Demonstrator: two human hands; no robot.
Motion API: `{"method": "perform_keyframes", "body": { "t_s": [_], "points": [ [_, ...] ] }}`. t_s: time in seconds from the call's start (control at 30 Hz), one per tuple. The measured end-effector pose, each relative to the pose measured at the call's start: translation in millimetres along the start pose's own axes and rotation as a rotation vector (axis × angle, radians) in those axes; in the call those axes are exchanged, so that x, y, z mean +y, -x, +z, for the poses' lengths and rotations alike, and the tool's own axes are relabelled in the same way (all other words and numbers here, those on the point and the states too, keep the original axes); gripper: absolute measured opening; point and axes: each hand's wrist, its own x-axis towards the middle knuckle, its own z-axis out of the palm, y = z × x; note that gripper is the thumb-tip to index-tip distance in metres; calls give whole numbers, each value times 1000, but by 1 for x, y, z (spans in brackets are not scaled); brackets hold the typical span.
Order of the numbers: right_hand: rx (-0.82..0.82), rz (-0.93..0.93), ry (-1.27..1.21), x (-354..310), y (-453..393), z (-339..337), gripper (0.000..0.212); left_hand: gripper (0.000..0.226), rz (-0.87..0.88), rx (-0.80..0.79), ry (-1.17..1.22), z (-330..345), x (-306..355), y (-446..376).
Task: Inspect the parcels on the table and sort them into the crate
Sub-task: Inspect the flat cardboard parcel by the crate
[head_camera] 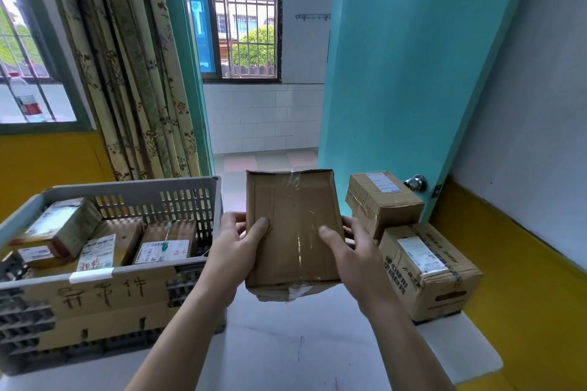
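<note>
I hold a flat brown cardboard parcel (293,216) up over the white table (286,343), its taped plain face toward me. My left hand (233,251) grips its left edge, thumb on the front. My right hand (352,251) grips the right edge the same way. To the left stands a grey slatted crate (136,190) with several labelled parcels inside (162,243). A cardboard sign with handwritten characters (101,292) covers the crate's front.
Two more cardboard parcels sit on the table's right side: a small one (382,200) at the back and a larger printed one (428,267) in front. A turquoise door (413,73) stands open behind them. Curtains hang at the back left.
</note>
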Motion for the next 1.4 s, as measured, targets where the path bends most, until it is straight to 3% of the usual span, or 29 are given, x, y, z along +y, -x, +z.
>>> {"method": "perform_keyframes", "body": {
  "t_s": [0.07,0.2,0.27,0.33,0.43,0.6,0.8,0.83,0.9,0.97,1.03,1.17,1.23,1.4],
  "points": [
    [35,10,26,-4,-4,-1,27,28,30,-27,-1,1,-3,1],
    [61,-8,168,-4,-8,2,46,76,71,-116,-69,-2,-12,0],
    [35,-28,207,-3,-7,2,48,87,84,-145,-93,-5,-11,-3],
    [7,-32,173,1,-7,2,48,80,81,-157,-143,-7,-8,-6],
    [-16,-48,134,1,-6,4,50,39,101,-130,-179,-10,-3,-7],
    [-19,-10,60,-7,-8,3,44,31,172,-113,-185,-10,-13,-7],
    [-34,10,86,-16,-8,-2,94,53,144,-212,-186,-13,-22,-4],
    [-17,-1,77,-17,-8,-1,90,54,137,-222,-189,-14,-23,-4],
    [36,-26,42,-17,-8,-2,57,55,124,-258,-185,-14,-23,-4],
    [43,-24,27,-17,-7,-4,34,42,92,-275,-138,-12,-16,2],
    [29,-16,26,-15,-7,-4,31,17,15,-233,-44,-6,-5,7],
    [-23,24,-19,-12,-4,2,31,52,6,-90,-114,0,0,3],
    [-22,63,-49,-13,-6,2,29,48,7,-47,-103,1,-2,2],
    [56,60,6,-11,-9,-1,28,36,13,-114,-85,1,-8,4]
  ]
}}
